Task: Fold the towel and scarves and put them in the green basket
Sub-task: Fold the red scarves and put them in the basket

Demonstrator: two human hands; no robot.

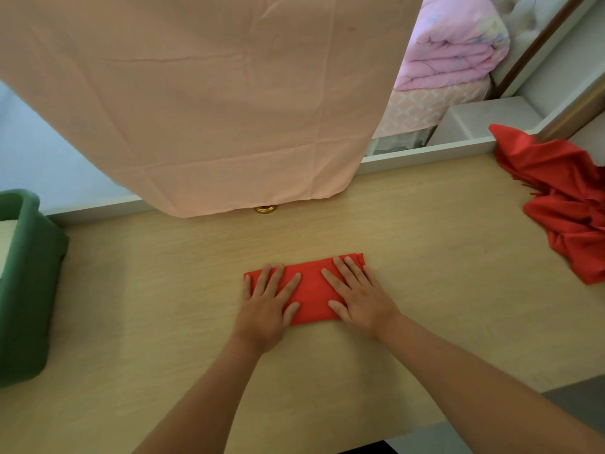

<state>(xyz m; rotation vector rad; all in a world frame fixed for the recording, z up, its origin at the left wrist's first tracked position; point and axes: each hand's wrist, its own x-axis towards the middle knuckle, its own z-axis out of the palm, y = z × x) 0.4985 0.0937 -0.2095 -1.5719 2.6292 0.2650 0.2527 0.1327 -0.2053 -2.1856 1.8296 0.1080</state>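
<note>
Both hands lie flat, fingers spread, left hand (pixel 266 306) and right hand (pixel 358 298) pressing the folded red scarf (pixel 312 290) on the table (pixel 163 306). Green basket (pixel 29 276) at left edge; crumpled red scarf (pixel 563 198) far right; pink curtain (pixel 212 103) hangs behind.

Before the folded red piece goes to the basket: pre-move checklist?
1. Fold finished: the folded red cloth lies as a compact flat rectangle on the table: ok.
2. Grip for lifting: the left hand and right hand press flat on it with straight fingers, no grip yet: not ok.
3. Target in view: the green basket stands at the table's left edge, opening up: ok.
4. Path: nothing shows on the table between cloth and basket: ok.
5. Room in the basket: its inside is mostly out of frame: cannot tell.
6. Other items done: the crumpled red scarf at the right is unfolded: not ok.
</note>
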